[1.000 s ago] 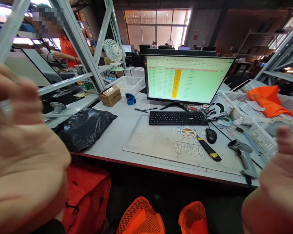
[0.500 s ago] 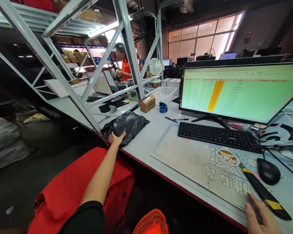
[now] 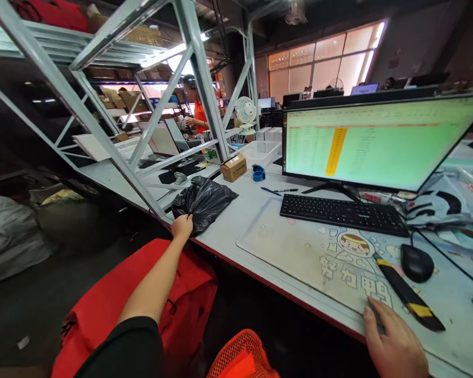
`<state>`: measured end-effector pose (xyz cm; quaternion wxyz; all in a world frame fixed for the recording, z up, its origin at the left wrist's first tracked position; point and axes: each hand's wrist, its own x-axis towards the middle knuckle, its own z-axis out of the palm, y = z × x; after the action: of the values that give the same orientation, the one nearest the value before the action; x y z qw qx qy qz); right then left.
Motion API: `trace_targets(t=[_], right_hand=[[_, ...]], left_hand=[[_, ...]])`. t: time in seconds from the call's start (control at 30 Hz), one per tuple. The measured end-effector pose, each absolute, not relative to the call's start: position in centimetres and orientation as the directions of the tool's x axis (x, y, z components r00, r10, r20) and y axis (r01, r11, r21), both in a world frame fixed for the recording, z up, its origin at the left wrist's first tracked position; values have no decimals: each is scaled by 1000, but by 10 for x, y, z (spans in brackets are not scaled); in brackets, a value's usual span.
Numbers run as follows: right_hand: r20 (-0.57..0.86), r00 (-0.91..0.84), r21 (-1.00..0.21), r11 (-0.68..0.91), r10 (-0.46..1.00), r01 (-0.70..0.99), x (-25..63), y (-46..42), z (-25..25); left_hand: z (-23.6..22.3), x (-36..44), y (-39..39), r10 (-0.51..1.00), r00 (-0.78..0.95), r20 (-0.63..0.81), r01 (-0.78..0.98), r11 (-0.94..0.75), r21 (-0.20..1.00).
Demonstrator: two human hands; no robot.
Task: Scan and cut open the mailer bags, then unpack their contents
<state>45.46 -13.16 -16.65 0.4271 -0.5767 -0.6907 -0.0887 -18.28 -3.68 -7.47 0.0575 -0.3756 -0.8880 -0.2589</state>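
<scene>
My left hand [image 3: 182, 227] is closed on the near edge of a black plastic bag [image 3: 207, 202], whose film is drawn into creases toward my fingers. The bag lies on the white desk beside the grey rack post. My right hand [image 3: 396, 338] rests at the front edge of the printed desk mat [image 3: 276, 247], thumb and forefinger apart. A dark patch shows between them, and I cannot make out what it is. Near that hand lies a black and yellow utility knife [image 3: 410, 294], with a black mouse [image 3: 417, 262] just beyond it.
Behind the mat stand a keyboard [image 3: 342, 214] and a monitor [image 3: 378, 144]. A small cardboard box [image 3: 234, 168], a blue tape-like ring [image 3: 258, 173] and pens [image 3: 279, 190] lie farther back. Below the desk are a red bag [image 3: 142, 304] and an orange mesh basket [image 3: 240, 357]. A person [image 3: 199, 113] stands beyond the rack.
My left hand has gone from lying spread on the black bag to gripping its edge, and the film has bunched up. My right hand still rests by the mat's edge.
</scene>
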Motion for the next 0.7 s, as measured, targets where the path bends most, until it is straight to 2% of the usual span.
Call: trace_targets(t=[0.17, 0.33, 0.43, 0.47, 0.53, 0.6, 0.67, 0.7], right_hand=[[660, 18, -408, 339, 751, 848, 458, -138, -172], [621, 8, -407, 313, 784, 858, 452, -139, -170], [585, 30, -419, 270, 811, 867, 446, -138, -167], [575, 38, -425, 259, 817, 867, 445, -138, -166], [558, 56, -442, 240, 828, 864, 444, -138, -165], [548, 68, -460, 232, 834, 857, 445, -139, -165], [542, 75, -477, 233, 837, 848, 447, -139, -165], [538, 72, -485, 239, 840, 841, 446, -138, -165]], left_hand=[[-77, -163, -85, 743, -571, 348, 815, 466, 343], [-74, -152, -126, 842, -436, 316, 882, 332, 333], [-69, -123, -130, 890, -254, 378, 962, 192, 195], [-69, -108, -129, 923, -160, 351, 985, 126, 117], [-73, -79, -124, 981, -17, 195, 1000, 22, -21], [-80, -59, -119, 998, 28, 52, 993, -21, -117], [-87, -51, -113, 998, 40, 38, 987, -34, -154], [-88, -53, -110, 997, 55, 57, 990, -47, -137]])
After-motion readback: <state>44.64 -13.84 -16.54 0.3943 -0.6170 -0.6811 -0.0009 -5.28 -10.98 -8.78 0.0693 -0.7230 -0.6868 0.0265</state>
